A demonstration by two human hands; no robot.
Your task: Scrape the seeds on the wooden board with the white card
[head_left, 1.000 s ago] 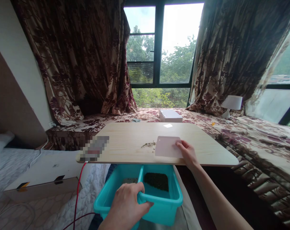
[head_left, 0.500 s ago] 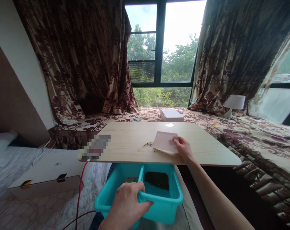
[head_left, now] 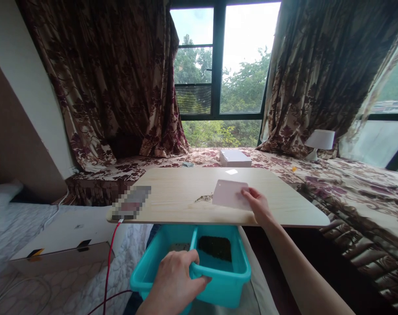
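My right hand (head_left: 256,202) pinches the right edge of a thin, pale, translucent scraper card (head_left: 230,194) just over the wooden tabletop (head_left: 172,183). Left of the card lies a small scatter of dark grains (head_left: 204,198). Below the table's front edge, my left hand (head_left: 177,275) grips the near rim and divider of a turquoise two-compartment bin (head_left: 223,286). A dark heap of grains (head_left: 215,248) fills part of the right compartment. A few light bits (head_left: 180,246) show in the left one, partly hidden by my hand.
A blurred-out device (head_left: 133,202) with a red cable (head_left: 110,262) sits at the table's left end. White boxes rest on the bed (head_left: 64,236) and on the window seat (head_left: 235,158). A white lamp (head_left: 320,141) stands at the right.
My right hand and the card have shifted slightly right, away from the scattered grains. My left hand keeps its grip on the bin.
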